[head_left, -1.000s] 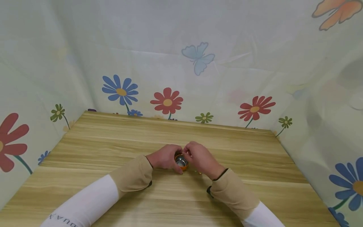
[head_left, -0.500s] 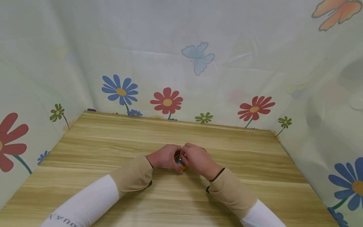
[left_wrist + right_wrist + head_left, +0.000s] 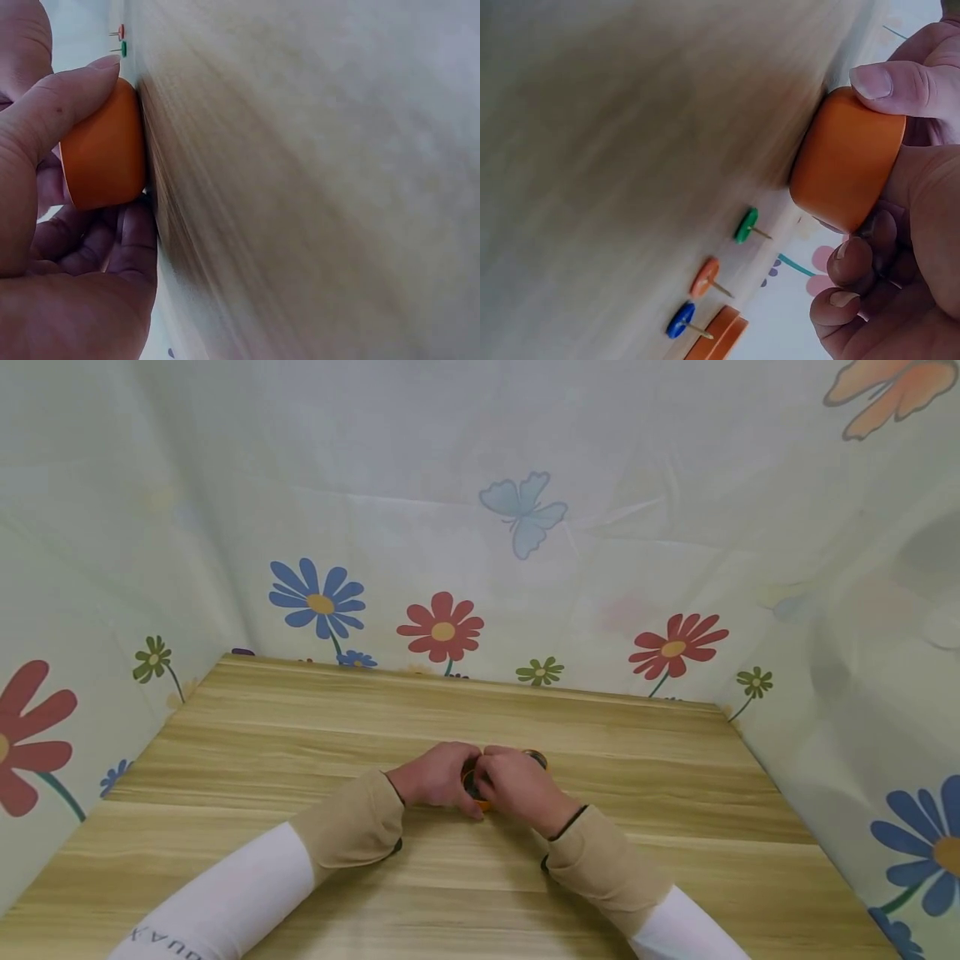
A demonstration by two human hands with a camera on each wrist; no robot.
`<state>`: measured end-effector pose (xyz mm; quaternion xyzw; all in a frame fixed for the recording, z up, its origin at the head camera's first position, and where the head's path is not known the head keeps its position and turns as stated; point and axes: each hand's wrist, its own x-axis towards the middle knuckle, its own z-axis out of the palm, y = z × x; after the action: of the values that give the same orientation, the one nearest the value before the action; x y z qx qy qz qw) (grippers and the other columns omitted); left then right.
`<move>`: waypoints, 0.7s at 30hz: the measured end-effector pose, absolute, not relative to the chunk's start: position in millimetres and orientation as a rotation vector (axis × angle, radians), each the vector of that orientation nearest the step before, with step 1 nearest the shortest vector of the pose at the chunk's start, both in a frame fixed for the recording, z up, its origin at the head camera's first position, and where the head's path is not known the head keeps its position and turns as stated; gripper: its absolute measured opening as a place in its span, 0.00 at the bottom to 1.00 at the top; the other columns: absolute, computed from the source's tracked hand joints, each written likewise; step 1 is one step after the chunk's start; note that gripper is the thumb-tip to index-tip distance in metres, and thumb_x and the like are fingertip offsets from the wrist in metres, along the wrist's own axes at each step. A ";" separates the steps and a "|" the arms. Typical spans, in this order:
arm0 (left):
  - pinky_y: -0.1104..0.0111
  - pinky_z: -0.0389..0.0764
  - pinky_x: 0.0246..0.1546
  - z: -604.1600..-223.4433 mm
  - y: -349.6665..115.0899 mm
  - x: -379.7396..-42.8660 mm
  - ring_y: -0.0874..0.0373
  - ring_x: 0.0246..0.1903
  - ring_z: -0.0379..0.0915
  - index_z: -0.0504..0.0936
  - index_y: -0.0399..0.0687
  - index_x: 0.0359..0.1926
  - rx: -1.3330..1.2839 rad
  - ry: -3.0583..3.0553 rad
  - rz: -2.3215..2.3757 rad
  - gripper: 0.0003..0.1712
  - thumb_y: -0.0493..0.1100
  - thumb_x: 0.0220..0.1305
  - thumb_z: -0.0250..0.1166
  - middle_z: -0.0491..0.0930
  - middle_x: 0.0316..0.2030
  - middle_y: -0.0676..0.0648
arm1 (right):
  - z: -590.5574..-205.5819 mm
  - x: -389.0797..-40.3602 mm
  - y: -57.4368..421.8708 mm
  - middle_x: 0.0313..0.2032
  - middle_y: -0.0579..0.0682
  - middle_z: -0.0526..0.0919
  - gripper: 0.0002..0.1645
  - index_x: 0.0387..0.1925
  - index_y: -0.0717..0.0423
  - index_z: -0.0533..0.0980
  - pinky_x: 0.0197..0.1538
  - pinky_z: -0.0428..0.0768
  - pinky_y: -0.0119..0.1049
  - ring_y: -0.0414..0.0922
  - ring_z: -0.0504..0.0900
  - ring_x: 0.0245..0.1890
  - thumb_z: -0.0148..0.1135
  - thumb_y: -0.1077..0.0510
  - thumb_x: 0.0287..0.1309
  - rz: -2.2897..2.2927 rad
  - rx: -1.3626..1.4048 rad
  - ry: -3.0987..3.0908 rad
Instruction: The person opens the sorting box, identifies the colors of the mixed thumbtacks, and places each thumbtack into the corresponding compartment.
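Low on the table, a small orange cup (image 3: 847,157) with a shiny metal inside stands upright. My left hand (image 3: 437,774) grips it from the left, thumb on the near side and fingers round the far side. My right hand (image 3: 525,789) leans over the rim with its thumb and index finger dipped inside; its other fingers are curled outside. The cup hides those fingertips, so I cannot tell whether they hold something. On the table beside it, the right wrist view shows a green thumbtack (image 3: 744,225), an orange thumbtack (image 3: 704,277) and a blue thumbtack (image 3: 679,320), points up.
A second round orange piece with a dark middle (image 3: 537,758) lies just beyond my right hand, partly covered by it. The wood-grain table (image 3: 315,710) ends at a flower-printed curtain (image 3: 360,535) at the back and both sides.
My right hand has shifted slightly left, its fingers going deeper into the cup. The second orange piece has come into sight behind it. My left hand stays on the cup.
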<state>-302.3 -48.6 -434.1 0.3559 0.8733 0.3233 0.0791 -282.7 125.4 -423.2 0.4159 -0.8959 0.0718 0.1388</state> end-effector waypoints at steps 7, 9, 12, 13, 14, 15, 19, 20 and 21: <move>0.72 0.72 0.37 -432.1 -48.1 -301.6 0.61 0.34 0.71 0.75 0.50 0.41 1.065 2.596 0.967 0.30 0.50 0.37 0.80 0.75 0.34 0.56 | -425.0 -283.4 125.2 0.27 0.43 0.73 0.07 0.24 0.51 0.78 0.31 0.74 0.30 0.38 0.73 0.27 0.63 0.65 0.51 0.232 1.218 -2.586; 0.72 0.72 0.37 -431.6 -48.1 -301.6 0.62 0.34 0.71 0.75 0.50 0.41 1.063 2.595 0.966 0.30 0.50 0.37 0.80 0.75 0.35 0.56 | -425.5 -283.4 125.3 0.27 0.43 0.73 0.07 0.24 0.51 0.78 0.31 0.74 0.30 0.39 0.74 0.27 0.64 0.65 0.50 0.240 1.221 -2.584; 0.72 0.72 0.37 -431.8 -48.0 -301.7 0.62 0.34 0.71 0.75 0.50 0.41 1.061 2.596 0.961 0.29 0.50 0.37 0.80 0.75 0.35 0.56 | -425.6 -283.7 125.0 0.27 0.43 0.74 0.07 0.23 0.51 0.78 0.31 0.74 0.31 0.38 0.74 0.27 0.64 0.65 0.50 0.253 1.219 -2.585; 0.72 0.72 0.37 -432.1 -48.0 -301.7 0.62 0.34 0.71 0.75 0.50 0.41 1.061 2.597 0.960 0.29 0.50 0.37 0.80 0.75 0.35 0.56 | -425.9 -284.1 125.0 0.27 0.43 0.74 0.07 0.23 0.50 0.78 0.30 0.74 0.31 0.39 0.74 0.26 0.64 0.65 0.50 0.256 1.220 -2.585; 0.72 0.72 0.37 -432.3 -48.0 -301.9 0.62 0.34 0.71 0.75 0.51 0.41 1.062 2.598 0.959 0.29 0.50 0.37 0.80 0.75 0.35 0.56 | -426.2 -284.4 125.0 0.26 0.43 0.74 0.07 0.23 0.50 0.78 0.30 0.74 0.31 0.39 0.74 0.26 0.64 0.65 0.50 0.258 1.220 -2.585; 0.72 0.72 0.37 -432.7 -47.9 -302.1 0.62 0.34 0.71 0.75 0.51 0.40 1.063 2.599 0.958 0.29 0.50 0.37 0.80 0.75 0.35 0.56 | -426.2 -284.5 124.9 0.26 0.43 0.74 0.07 0.23 0.50 0.78 0.30 0.74 0.31 0.38 0.74 0.26 0.64 0.65 0.49 0.260 1.218 -2.585; 0.72 0.72 0.36 -434.6 -47.6 -303.2 0.62 0.34 0.71 0.75 0.51 0.40 1.067 2.604 0.954 0.29 0.50 0.37 0.80 0.75 0.34 0.56 | -426.4 -285.2 124.2 0.26 0.42 0.74 0.08 0.22 0.49 0.78 0.30 0.74 0.31 0.38 0.74 0.26 0.64 0.66 0.48 0.266 1.217 -2.589; 0.72 0.72 0.36 -434.8 -47.5 -303.4 0.62 0.34 0.71 0.75 0.51 0.40 1.066 2.604 0.953 0.29 0.50 0.37 0.80 0.75 0.34 0.56 | -426.3 -285.2 124.0 0.26 0.42 0.74 0.08 0.22 0.49 0.78 0.30 0.74 0.31 0.38 0.74 0.26 0.64 0.66 0.48 0.269 1.217 -2.589; 0.72 0.72 0.36 -435.0 -47.5 -303.6 0.62 0.34 0.71 0.75 0.51 0.40 1.065 2.605 0.951 0.29 0.50 0.37 0.80 0.75 0.34 0.56 | -426.1 -285.1 123.9 0.26 0.42 0.74 0.08 0.22 0.49 0.78 0.30 0.74 0.31 0.38 0.74 0.26 0.64 0.66 0.48 0.270 1.216 -2.591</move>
<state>-303.6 -47.5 -435.0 0.3572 0.8737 0.3191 0.0853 -285.1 123.9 -426.1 0.4193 -0.8932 0.0932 0.1330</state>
